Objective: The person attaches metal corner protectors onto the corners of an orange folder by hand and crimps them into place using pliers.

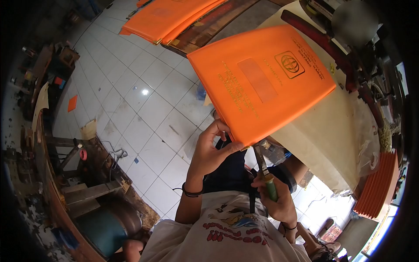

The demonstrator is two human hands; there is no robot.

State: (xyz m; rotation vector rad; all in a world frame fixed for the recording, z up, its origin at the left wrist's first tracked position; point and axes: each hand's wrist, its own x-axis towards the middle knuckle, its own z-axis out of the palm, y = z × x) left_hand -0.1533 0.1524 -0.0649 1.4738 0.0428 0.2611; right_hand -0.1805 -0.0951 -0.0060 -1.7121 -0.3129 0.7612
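Note:
An orange folder [262, 83] with gold lettering and an emblem is tilted in front of me, over the work surface. My left hand [211, 150] pinches its near lower corner, thumb on the cover and fingers bent at the edge. A small gold-coloured metal piece shows at that corner, by my thumb. My right hand [279, 198] is closed around what look like pliers [271, 188], with a green grip and dark metal jaws. The jaw tips point up to the folder's near edge, close to the corner; whether they grip it I cannot tell.
More orange folders [168, 17] lie on a wooden bench at the top. A pale sheet [321, 139] covers the surface under the folder. At the right stands a stack of orange-red pieces [379, 185]. Wooden furniture and a dark drum [102, 229] are at the left.

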